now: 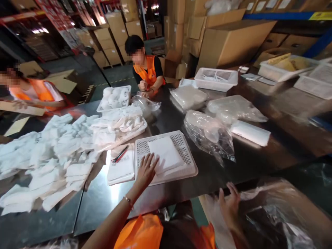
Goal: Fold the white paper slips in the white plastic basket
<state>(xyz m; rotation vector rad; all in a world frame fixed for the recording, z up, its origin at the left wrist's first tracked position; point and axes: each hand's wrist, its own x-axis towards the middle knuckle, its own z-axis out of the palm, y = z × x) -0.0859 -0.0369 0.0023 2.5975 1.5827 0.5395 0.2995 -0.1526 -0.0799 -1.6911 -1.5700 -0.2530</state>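
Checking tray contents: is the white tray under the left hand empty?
No. The left hand rests flat on the white tray, which holds a folded white piece.

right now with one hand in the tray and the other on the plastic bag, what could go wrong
1. The left hand presses flat on the white folded cloth in the perforated white tray, which sits close to the steel table's near edge; a push toward the edge might slide it off.
2. The right hand touches a large clear plastic bag hanging past the edge; it could slip down.
3. The red pen lies loose beside the tray and may get knocked.
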